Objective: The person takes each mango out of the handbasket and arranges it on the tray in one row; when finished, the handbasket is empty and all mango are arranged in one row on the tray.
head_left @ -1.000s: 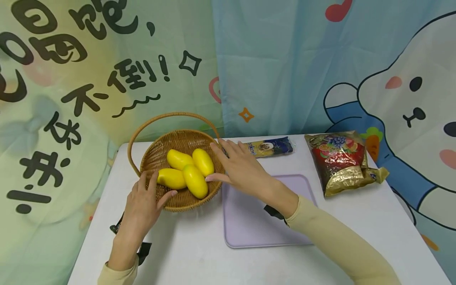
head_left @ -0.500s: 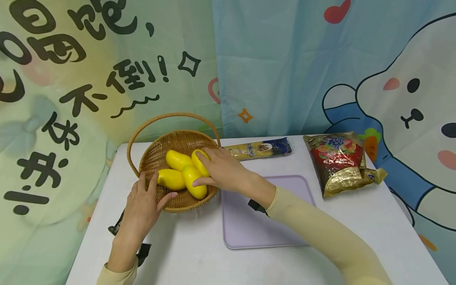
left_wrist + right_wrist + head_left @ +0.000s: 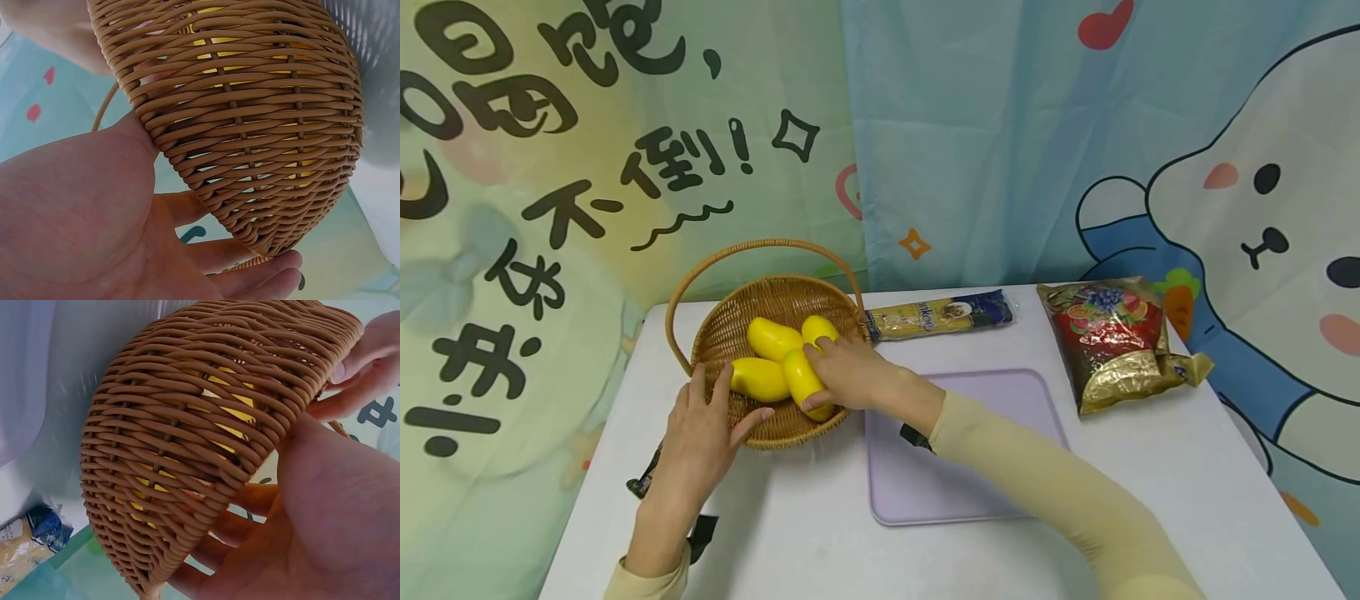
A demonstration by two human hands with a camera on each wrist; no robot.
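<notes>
Several yellow mangoes lie in a brown wicker basket with a tall hoop handle. My right hand reaches over the basket's right side, its thumb and fingers curved around the front right mango and partly covering it. Another mango shows just behind those fingers. At the basket's left rim, my left hand rests with fingers spread and loosely extended, thumb over the front rim. Through the weave in both wrist views, yellow fruit shows; the right fingertips are hidden behind the wicker wall.
Right of the basket lies a pale purple tray beneath the right forearm. A long blue and gold packet is along the table's back edge. A red and gold bag lies at the back right. A printed curtain hangs behind the white table.
My right hand has moved left and down from the basket's right rim into the basket and closed around the front right mango. The left hand has stayed at the left rim.
</notes>
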